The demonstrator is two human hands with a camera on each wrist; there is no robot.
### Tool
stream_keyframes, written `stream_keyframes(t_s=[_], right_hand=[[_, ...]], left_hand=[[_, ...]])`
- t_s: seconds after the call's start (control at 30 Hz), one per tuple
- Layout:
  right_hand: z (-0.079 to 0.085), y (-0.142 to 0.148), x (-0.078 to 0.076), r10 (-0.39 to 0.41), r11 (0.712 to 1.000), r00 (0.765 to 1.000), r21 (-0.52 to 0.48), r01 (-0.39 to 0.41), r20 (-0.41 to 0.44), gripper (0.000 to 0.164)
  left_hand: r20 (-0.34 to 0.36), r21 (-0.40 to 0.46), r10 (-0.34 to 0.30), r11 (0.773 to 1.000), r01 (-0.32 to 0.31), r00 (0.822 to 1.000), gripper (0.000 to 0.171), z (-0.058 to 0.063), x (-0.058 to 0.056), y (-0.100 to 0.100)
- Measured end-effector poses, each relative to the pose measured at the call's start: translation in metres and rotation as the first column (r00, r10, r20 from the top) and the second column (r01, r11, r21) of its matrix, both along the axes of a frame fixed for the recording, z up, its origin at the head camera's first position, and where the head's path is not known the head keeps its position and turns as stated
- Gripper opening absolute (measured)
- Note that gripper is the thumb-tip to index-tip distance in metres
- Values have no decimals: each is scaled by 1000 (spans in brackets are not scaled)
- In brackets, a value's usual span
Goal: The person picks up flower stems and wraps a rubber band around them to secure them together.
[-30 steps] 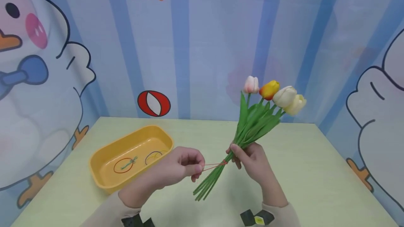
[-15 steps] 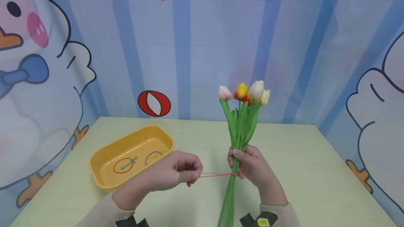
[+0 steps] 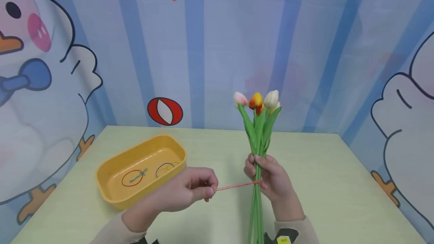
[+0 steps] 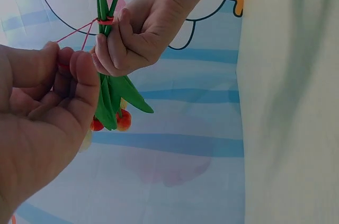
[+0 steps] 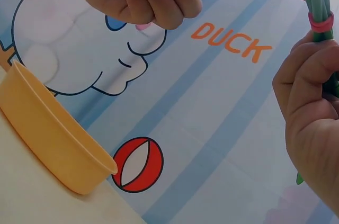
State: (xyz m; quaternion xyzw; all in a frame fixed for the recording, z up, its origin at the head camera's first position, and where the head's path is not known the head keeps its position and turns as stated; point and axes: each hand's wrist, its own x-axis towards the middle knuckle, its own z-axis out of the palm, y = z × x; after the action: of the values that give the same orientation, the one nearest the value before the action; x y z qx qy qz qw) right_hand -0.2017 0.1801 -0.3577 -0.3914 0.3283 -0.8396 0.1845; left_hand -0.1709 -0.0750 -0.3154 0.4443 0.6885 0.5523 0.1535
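My right hand (image 3: 272,178) grips a bunch of tulips (image 3: 259,134) by the stems, holding it upright above the table. Pink, orange-yellow, white and cream blooms top the green leaves. A red rubber band (image 3: 237,186) is wound round the stems just below my right fingers, as the right wrist view shows too on the wrapped band (image 5: 321,23). Its free loop stretches taut to my left hand (image 3: 194,187), which pinches the end between thumb and fingers. In the left wrist view two strands of the band (image 4: 79,29) spread from the stems (image 4: 108,1) to those fingertips.
A yellow tray (image 3: 112,199) stands on the left of the pale table (image 3: 322,183), behind my left forearm. Inside lie a red rubber band (image 3: 123,180), a green twisted piece (image 3: 138,175) and other thin bands. A blue striped cloth (image 3: 223,67) with cartoon ducks hangs behind the table.
The tulips have swung from a rightward lean to upright, their blooms moving left. My left hand keeps its pinch on the stretched rubber band and has shifted slightly down.
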Motion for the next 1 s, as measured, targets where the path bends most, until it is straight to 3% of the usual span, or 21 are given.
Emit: stream_keyframes(t_s=[0.2,0.43,0.67,0.8,1.0], right_hand=[[0,-1,-1,12,996,998,-88,-6,61,35],[1,-4,0,14,978,967,-205,40,255,35],[3,-6,0,-48,954,930,-258,151,365,36],[4,-7,1,-86,944,916,-262,201,392,35],[6,-8,2,-127,931,895,-260,256,427,31]], left_hand=[[-4,83,-11,996,11,1000,6,-11,5,6],[5,165,38,986,-38,999,7,-24,14,15],[-70,228,65,973,-48,995,8,-25,25,22],[-52,232,98,969,-83,994,10,-24,30,25],[-41,254,92,964,-79,995,9,-23,35,25]])
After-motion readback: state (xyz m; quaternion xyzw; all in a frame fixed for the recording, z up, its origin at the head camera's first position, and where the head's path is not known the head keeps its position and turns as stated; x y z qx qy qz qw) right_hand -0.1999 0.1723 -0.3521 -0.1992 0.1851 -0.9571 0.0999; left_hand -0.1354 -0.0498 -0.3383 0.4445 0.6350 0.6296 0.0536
